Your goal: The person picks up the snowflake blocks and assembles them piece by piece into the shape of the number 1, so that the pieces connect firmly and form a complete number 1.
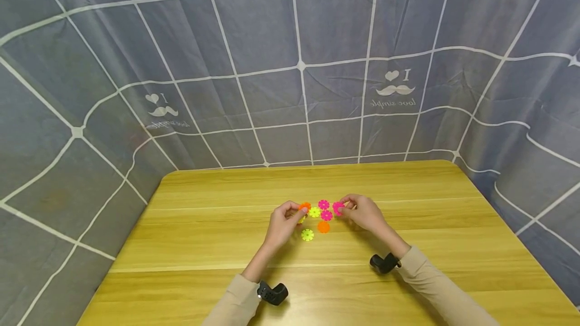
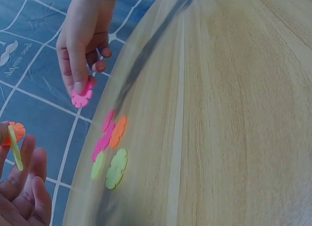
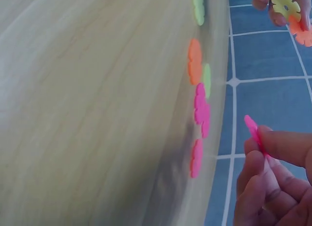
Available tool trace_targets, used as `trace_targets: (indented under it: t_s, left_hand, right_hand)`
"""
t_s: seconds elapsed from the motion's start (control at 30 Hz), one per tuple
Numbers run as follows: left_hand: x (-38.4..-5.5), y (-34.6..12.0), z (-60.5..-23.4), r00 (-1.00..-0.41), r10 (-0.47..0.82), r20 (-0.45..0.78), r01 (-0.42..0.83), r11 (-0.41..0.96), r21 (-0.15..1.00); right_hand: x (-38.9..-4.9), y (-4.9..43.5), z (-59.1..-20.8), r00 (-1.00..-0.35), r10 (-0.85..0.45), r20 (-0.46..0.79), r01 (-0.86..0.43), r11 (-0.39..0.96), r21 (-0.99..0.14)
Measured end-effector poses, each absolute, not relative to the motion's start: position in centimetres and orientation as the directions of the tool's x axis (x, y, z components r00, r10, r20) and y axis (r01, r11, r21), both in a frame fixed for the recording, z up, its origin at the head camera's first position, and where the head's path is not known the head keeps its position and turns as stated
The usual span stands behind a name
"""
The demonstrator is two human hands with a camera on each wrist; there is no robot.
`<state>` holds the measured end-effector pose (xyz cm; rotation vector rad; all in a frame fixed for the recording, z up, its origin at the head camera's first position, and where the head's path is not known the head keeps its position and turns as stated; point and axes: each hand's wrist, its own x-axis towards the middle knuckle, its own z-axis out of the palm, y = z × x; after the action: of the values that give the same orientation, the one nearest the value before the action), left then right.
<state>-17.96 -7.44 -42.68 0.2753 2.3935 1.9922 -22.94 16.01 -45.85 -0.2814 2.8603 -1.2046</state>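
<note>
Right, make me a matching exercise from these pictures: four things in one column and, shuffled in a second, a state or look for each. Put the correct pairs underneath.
Column one
1. left hand
2. right hand
3. loose orange flower-shaped disc
4. curtain

Column two
A. lying on the wooden tabletop, in neither hand
B. grey with white lines
C. holding an orange disc together with a yellow disc
D. pinching a pink flower-shaped disc

Pairs: 1-C, 2-D, 3-A, 4-B
</note>
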Motion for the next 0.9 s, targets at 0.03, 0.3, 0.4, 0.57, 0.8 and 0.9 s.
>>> trace_targets:
  t_s: [0.03,0.3,0.4,0.57,0.8,0.9]
  left_hand:
    - [-18.0,-7.4,-42.8,-0.984,0.147,0.101,0.125,0.170,0.977]
    - [-19.5,-7.4,-45.8,-0.987,0.139,0.086,0.108,0.158,0.982]
    - [-19.7,-7.4,-46.2,-0.986,0.147,0.081,0.104,0.157,0.982]
    - [-19.7,-7.2,-46.3,-0.983,0.163,0.087,0.112,0.152,0.982]
    - [-19.3,-6.8,-45.9,-0.979,0.176,0.099,0.126,0.152,0.980]
    - [-18.6,-6.7,-44.6,-0.976,0.184,0.118,0.146,0.152,0.977]
  right_hand:
    - [-22.9,15.9,-45.7,-0.982,-0.178,0.061,-0.168,0.684,-0.710]
    - [-22.7,15.0,-45.0,-0.974,-0.185,0.132,-0.220,0.632,-0.743]
    - [-22.6,14.6,-44.5,-0.972,-0.176,0.154,-0.231,0.615,-0.754]
    - [-22.3,13.9,-43.9,-0.975,-0.144,0.168,-0.221,0.582,-0.783]
    - [-22.0,13.1,-43.3,-0.974,-0.143,0.176,-0.225,0.520,-0.824]
    - [-22.0,12.9,-43.1,-0.974,-0.143,0.177,-0.226,0.514,-0.828]
